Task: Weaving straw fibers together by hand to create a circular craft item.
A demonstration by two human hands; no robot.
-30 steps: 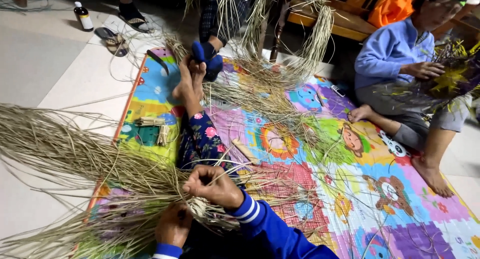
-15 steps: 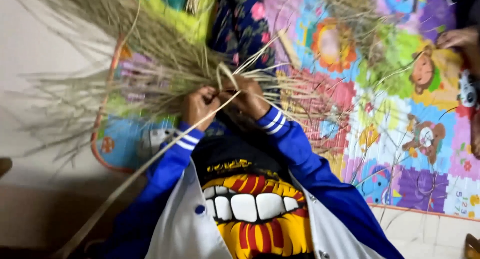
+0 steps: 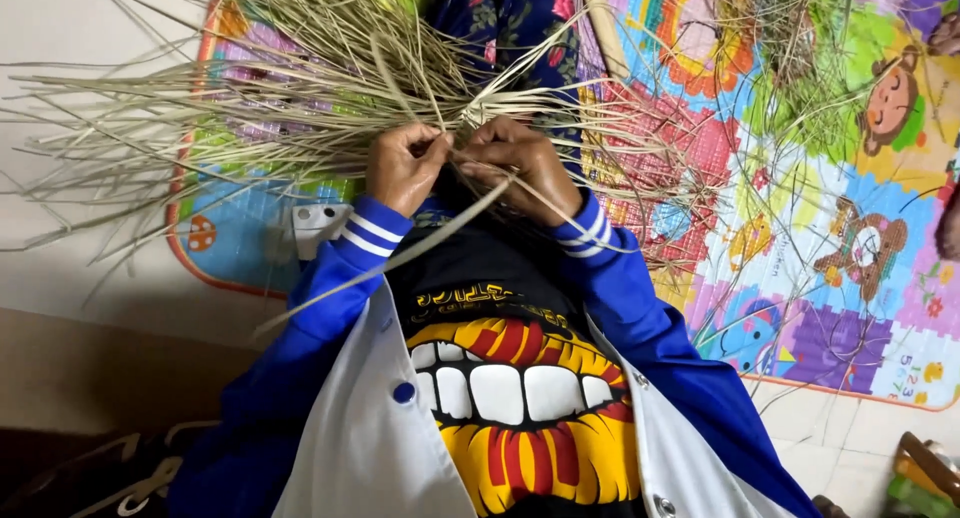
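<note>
Head view shows your left hand (image 3: 403, 165) curled into a fist around a gathered clump of dried grass strands (image 3: 230, 98), knuckles up, just above your chest. Your right hand (image 3: 522, 163) sits right beside it, almost touching, fingers closed and pinching a few strands where the two hands meet. One long flat strand (image 3: 400, 260) runs from that pinch down across your left blue sleeve (image 3: 350, 268) toward the floor.

Judging by the grip, the strands are being bound or plaited at the point between your hands. Keep the left fist firm so the bundle does not splay, and let the right hand do the fine work close to that fist, pulling the loose strand snug rather than hard, since dry grass looks likely to snap.

The rest of the bundle fans out to your left over the colourful play mat (image 3: 800, 198) and onto the pale floor (image 3: 70, 38). Flowered trouser legs (image 3: 500, 18) stretch away above your hands.
</note>
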